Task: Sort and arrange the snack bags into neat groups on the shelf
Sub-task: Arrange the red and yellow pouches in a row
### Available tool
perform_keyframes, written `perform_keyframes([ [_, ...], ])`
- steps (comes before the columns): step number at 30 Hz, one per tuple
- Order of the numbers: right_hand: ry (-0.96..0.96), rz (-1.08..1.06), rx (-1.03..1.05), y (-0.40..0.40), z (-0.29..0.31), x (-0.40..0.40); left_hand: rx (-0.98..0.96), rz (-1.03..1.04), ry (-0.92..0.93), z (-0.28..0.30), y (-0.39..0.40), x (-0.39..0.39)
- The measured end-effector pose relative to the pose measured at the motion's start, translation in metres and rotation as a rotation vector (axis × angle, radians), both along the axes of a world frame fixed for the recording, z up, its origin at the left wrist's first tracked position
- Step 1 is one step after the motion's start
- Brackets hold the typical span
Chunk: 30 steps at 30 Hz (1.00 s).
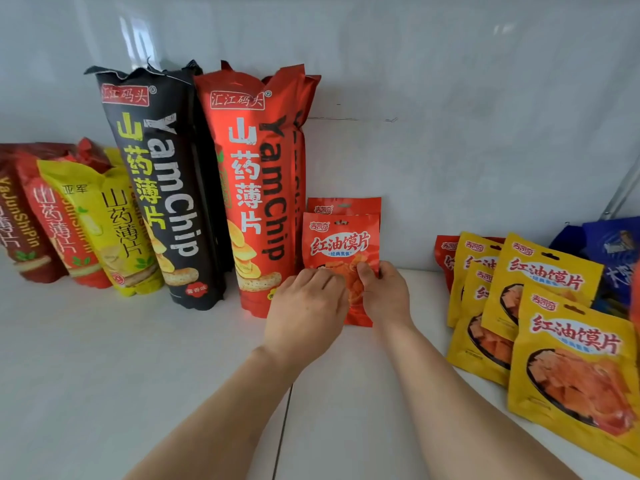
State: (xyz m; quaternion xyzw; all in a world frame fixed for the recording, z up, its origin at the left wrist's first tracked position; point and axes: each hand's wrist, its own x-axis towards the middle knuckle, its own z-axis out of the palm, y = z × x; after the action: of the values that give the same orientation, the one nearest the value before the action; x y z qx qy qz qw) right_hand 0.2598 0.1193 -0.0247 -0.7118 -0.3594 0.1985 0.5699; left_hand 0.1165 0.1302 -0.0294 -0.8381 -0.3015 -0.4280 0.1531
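Note:
A small red snack bag (pixel 341 244) stands upright on the white shelf (pixel 138 358), in front of a second one like it (pixel 344 205). My left hand (pixel 306 315) rests against its lower left part with curled fingers. My right hand (pixel 382 294) pinches its lower right edge, thumb on the front. To the left stand tall red yam chip bags (pixel 258 188) and tall black yam chip bags (pixel 166 188). Several yellow snack bags (pixel 568 355) lean at the right.
Shorter yellow (pixel 114 230), red (pixel 57 220) and dark red (pixel 17 223) chip bags stand at the far left. A red bag (pixel 444 258) hides behind the yellow ones; blue bags (pixel 614 251) sit at the far right. A glossy white wall (pixel 450 98) backs the shelf.

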Motion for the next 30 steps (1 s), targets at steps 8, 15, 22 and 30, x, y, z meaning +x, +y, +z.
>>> perform_keyframes([
  [8, 0.0, 0.015, -0.016, -0.006, 0.006, -0.005, -0.024, -0.016, 0.009, 0.001, 0.0, 0.003],
  [15, -0.121, -0.005, -0.033, -0.063, 0.026, 0.008, 0.016, -0.05, 0.101, -0.002, -0.011, 0.02],
  [22, -0.385, -0.196, -0.017, -0.175, 0.03, 0.076, -0.155, -0.182, 0.073, 0.003, -0.057, 0.086],
  [30, -0.472, -0.457, -0.333, -0.23, -0.004, 0.126, -1.036, -0.159, -0.223, 0.015, -0.09, 0.162],
])
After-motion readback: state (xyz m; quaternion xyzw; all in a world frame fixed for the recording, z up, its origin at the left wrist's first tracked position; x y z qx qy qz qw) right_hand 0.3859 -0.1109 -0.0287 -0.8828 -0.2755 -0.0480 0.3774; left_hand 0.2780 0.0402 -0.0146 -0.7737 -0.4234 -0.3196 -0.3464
